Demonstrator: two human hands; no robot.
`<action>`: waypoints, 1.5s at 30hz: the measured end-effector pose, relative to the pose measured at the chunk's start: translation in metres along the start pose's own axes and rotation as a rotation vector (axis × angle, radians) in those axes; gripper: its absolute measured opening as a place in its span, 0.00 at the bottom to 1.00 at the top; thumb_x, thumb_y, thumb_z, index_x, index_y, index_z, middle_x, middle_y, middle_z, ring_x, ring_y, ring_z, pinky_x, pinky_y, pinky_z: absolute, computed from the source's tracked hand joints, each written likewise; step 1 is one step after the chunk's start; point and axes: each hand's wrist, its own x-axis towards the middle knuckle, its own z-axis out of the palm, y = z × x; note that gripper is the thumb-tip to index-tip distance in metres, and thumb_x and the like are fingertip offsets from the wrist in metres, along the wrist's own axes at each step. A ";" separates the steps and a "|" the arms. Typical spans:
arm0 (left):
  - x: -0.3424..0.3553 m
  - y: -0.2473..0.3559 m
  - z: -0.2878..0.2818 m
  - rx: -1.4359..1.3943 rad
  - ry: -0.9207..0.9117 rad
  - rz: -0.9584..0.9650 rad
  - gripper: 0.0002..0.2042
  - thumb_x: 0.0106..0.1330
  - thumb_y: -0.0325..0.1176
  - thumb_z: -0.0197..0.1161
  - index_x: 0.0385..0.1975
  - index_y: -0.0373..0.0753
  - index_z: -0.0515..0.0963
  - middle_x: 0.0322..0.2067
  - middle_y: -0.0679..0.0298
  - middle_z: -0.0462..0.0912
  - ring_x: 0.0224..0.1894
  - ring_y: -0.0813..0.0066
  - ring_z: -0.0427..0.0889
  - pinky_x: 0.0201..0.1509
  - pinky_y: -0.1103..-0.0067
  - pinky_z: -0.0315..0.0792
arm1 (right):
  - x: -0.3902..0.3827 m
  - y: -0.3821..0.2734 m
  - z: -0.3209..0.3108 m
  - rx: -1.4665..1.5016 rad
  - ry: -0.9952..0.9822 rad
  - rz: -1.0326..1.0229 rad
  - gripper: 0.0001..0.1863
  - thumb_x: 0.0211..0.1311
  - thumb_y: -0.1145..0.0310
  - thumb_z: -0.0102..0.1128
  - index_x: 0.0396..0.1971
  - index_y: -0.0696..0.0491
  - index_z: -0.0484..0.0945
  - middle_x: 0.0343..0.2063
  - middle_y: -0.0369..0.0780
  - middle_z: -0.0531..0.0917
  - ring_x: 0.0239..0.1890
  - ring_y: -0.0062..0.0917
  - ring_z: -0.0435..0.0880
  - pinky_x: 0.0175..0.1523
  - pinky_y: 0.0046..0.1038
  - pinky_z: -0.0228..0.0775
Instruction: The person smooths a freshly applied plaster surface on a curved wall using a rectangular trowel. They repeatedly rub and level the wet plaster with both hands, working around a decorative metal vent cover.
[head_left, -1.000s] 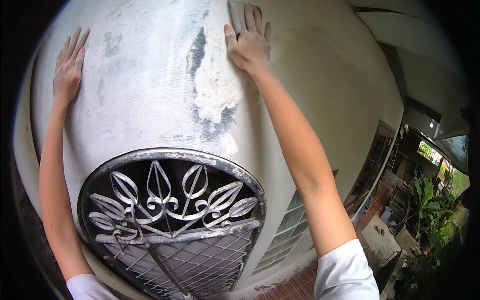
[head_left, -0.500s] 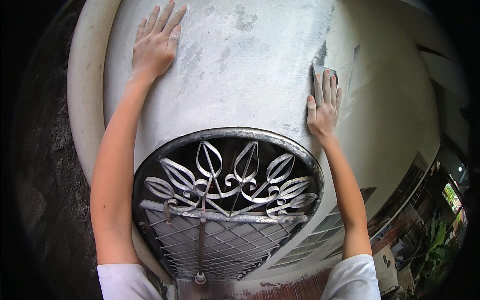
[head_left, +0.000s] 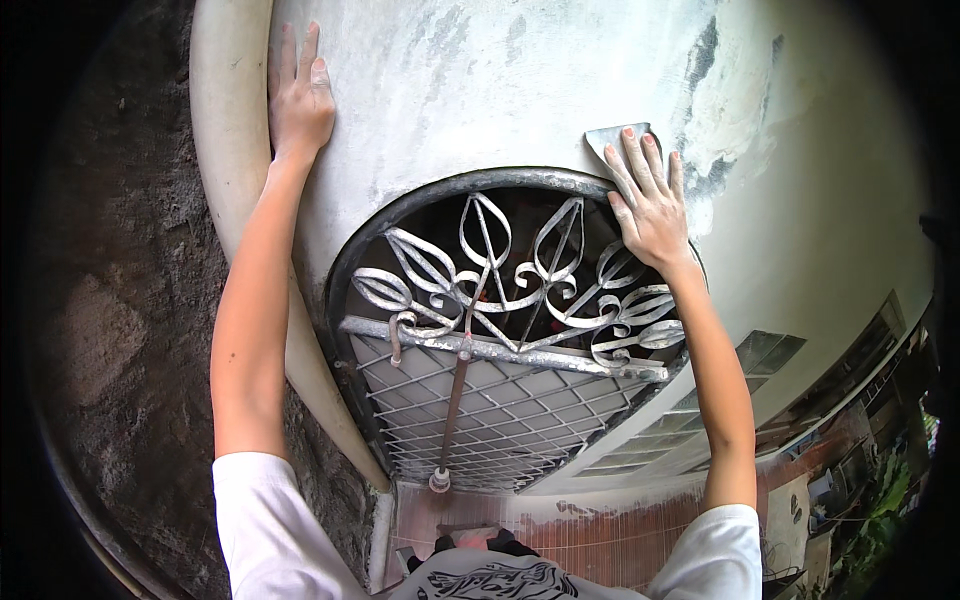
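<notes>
The right hand (head_left: 650, 200) presses a flat metal scraper blade (head_left: 618, 138) against the pale plastered wall (head_left: 480, 90), its grip spread flat with fingers laid along the blade, just above the arched iron window grille (head_left: 500, 300). The arm runs straight up from the white sleeve. The left hand (head_left: 298, 100) lies open, palm on the wall beside the rounded cream edge (head_left: 225, 200), fingers together and pointing up, holding nothing. Compared with half a second ago, both hands keep their places on the wall; a second ago the right hand sat higher, by the peeled patch (head_left: 720, 130), and it has since come down to the arch.
</notes>
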 end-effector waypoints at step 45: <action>0.006 0.396 0.077 -0.173 -0.546 0.550 0.25 0.76 0.46 0.42 0.72 0.55 0.63 0.75 0.72 0.56 0.78 0.66 0.49 0.81 0.62 0.41 | -0.379 -0.126 0.004 1.750 -0.358 1.269 0.25 0.74 0.56 0.54 0.54 0.65 0.77 0.49 0.43 0.84 0.52 0.25 0.79 0.60 0.27 0.66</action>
